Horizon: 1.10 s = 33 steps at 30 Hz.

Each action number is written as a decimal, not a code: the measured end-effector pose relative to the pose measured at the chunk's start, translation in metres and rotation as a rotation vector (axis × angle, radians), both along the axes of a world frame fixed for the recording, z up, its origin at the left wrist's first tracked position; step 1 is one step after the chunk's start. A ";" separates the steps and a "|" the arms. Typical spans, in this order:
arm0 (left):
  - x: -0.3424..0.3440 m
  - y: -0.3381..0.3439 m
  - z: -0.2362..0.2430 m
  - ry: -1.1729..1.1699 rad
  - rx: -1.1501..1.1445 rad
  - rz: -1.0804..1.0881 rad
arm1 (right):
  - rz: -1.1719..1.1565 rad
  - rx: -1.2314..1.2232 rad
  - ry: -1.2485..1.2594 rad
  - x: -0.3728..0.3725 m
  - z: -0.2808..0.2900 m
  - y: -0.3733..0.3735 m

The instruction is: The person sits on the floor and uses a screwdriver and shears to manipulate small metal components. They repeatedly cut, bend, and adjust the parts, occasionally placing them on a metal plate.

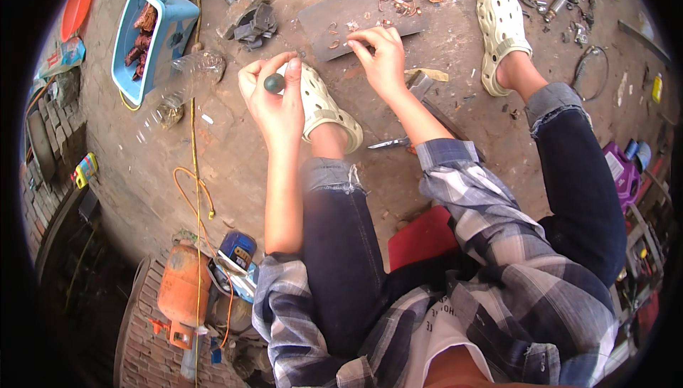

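Observation:
My left hand (pixel 276 112) is closed round a tool whose dark green, round handle end (pixel 274 83) points up at me; the rest of the tool is hidden by the hand. It is held just above my left clog (pixel 324 107). To its right, the fingertips of my right hand (pixel 384 64) are pinched together over the near edge of a flat grey metal plate (pixel 320 24). Whatever small thing they may hold is too small to make out. On the plate lie curled copper-coloured scraps (pixel 404 5) and smaller bits.
A blue bin (pixel 158 50) with reddish-brown coils stands at the left, beside a clear plastic bottle (pixel 203 66). Dark metal chunks (pixel 254 27) lie near my left foot. A hammer (pixel 423 88) and a knife-like blade (pixel 389 144) lie between my legs. An orange gas cylinder (pixel 183 285) is lower left.

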<state>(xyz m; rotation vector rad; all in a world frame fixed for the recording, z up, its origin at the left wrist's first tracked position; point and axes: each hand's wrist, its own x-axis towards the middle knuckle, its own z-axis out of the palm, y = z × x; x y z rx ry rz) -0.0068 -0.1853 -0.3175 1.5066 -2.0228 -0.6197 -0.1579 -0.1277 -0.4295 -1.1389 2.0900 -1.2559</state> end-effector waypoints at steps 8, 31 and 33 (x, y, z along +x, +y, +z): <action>-0.011 0.011 -0.008 0.370 0.369 0.028 | 0.097 -0.002 0.175 -0.004 -0.016 0.003; -0.042 0.015 -0.058 0.041 0.135 -0.516 | 0.072 -0.009 -0.309 -0.003 0.014 0.040; -0.043 0.008 -0.064 0.020 0.122 -0.509 | 0.034 -0.038 -0.257 -0.006 0.010 0.038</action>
